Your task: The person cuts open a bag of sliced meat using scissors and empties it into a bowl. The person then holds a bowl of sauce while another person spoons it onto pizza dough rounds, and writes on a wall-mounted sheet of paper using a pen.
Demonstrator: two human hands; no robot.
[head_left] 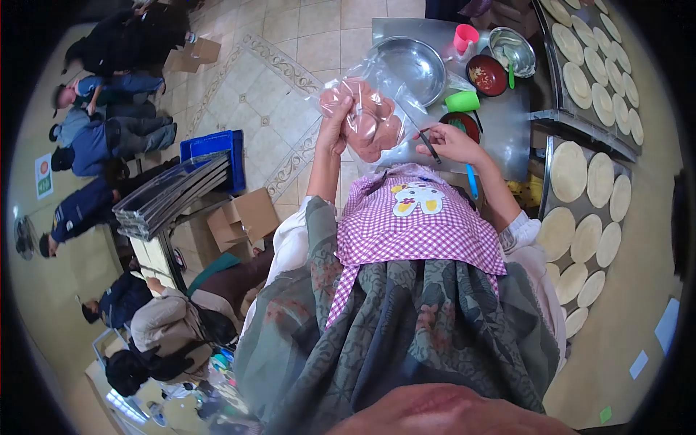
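My left hand [336, 129] is closed on a clear plastic package [365, 119] of round pink slices that look like cold meat. It holds the package up in front of my checked apron. In my right hand [455, 143], the fingers close round the dark handle of what looks like a knife [429, 147]. Its narrow grey blade points up beside the package. A wide metal bowl [417, 64] stands on the steel table just beyond. Close to my right hand are a small bowl with green contents [470, 125] and a green cup [462, 101].
The steel table [511, 123] also carries a pink cup [465, 38], a red bowl [487, 75] and a smaller metal bowl [512, 51]. Trays of flat dough rounds [569, 172] stand at right. Left are stacked trays [170, 192], a cardboard box [243, 217] and several people.
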